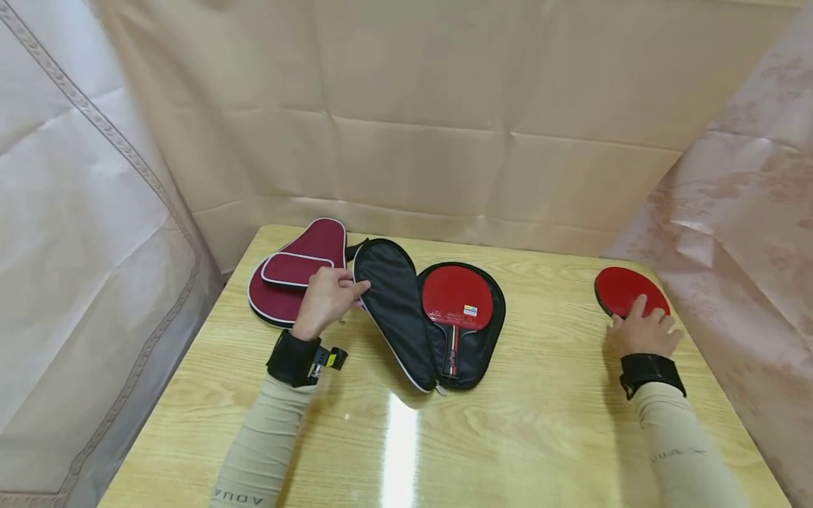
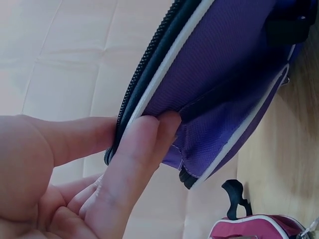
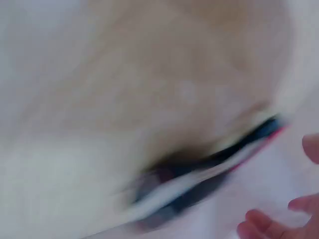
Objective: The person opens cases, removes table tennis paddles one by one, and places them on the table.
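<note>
My left hand [image 1: 325,300] pinches the edge of the raised flap [image 1: 395,317] of a table tennis paddle case, thumb on the black lining. The flap's purple outer cloth [image 2: 219,55] and zipper edge show in the left wrist view. Inside the opened case [image 1: 497,314] lies a red table tennis paddle [image 1: 457,296], handle towards me. At the table's right side, my right hand [image 1: 646,333] hovers by a second red paddle [image 1: 622,286], fingers spread and loosely bent; its handle is hidden beneath the hand. The right wrist view is blurred, with the fingers apart from the paddle [image 3: 199,179].
A maroon paddle case [image 1: 320,243] with white piping lies left of the opened case, partly behind my left hand. The wooden table [image 1: 540,437] meets a beige cloth backdrop [image 1: 413,169] at its far edge. Patterned cloth [image 1: 756,296] hangs along the right side.
</note>
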`<state>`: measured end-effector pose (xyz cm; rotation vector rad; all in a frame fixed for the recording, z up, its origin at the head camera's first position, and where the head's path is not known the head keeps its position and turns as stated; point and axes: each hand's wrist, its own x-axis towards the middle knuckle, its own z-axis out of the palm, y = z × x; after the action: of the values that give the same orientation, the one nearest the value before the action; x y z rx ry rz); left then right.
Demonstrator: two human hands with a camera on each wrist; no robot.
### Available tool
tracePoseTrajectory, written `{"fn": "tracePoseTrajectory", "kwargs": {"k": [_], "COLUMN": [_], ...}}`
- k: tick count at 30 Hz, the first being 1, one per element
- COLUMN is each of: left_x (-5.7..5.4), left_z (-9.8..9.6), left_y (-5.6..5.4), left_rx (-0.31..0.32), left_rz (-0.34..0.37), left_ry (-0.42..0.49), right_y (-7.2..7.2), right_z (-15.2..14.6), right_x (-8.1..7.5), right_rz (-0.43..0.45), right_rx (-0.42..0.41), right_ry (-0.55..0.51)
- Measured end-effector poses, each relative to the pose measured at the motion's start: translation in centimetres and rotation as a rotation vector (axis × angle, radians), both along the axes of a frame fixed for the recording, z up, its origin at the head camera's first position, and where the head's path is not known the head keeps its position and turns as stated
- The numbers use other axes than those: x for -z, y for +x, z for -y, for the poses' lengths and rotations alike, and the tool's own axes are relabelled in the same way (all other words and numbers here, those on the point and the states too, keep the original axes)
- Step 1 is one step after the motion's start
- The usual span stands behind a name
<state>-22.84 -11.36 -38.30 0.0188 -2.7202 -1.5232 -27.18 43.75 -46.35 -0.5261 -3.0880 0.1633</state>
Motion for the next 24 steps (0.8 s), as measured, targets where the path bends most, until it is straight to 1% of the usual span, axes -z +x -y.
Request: {"fn": "tracePoseTrajectory", "kwargs": {"k": [2,5,8,10,11,13,16,18,19,21,24], "left_x": [0.0,0.0,0.0,0.0,0.0,0.0,0.0,-0.1,-0.1,0.0,0.2], "left_z": [0.0,0.1,0.1,0.1,0.1,0.1,0.0,0.0,0.0,0.0,0.1], "left_y": [0.0,0.0,0.1,0.1,0.1,0.0,-0.1,-0.1,-0.1,0.0,0.1], "left_rx": [-0.003,0.001,0.006,0.006,0.007,0.013,0.022,0.021,0.016,0.010,0.009], "left_rz": [-0.017,-0.029,-0.020,-0.019,-0.020,-0.029,-0.031,-0.030,-0.029,-0.032,-0.045], "left_ry": [-0.014,-0.022,-0.008,-0.006,0.003,-0.015,-0.020,-0.028,-0.026,-0.024,-0.035], "right_y": [-0.3,-0.3,0.1,0.6,0.9,1.7,3.0,3.7,4.0,4.4,4.6], "right_z": [2.6,7.1,11.9,15.1,16.7,19.7,23.8,26.0,26.9,28.2,29.0], "right_x": [-0.6,-1.5,-2.5,-2.8,-2.9,-3.1,-2.8,-2.3,-1.9,-1.3,-0.3], "right_rz": [-0.087,-0.187,-0.225,-0.214,-0.195,-0.119,0.043,0.144,0.179,0.230,0.248], "right_rx": [-0.066,-0.185,-0.305,-0.362,-0.379,-0.387,-0.392,-0.398,-0.404,-0.407,-0.396], "right_ry": [0.029,-0.001,-0.063,-0.120,-0.145,-0.195,-0.253,-0.270,-0.271,-0.255,-0.208]}}
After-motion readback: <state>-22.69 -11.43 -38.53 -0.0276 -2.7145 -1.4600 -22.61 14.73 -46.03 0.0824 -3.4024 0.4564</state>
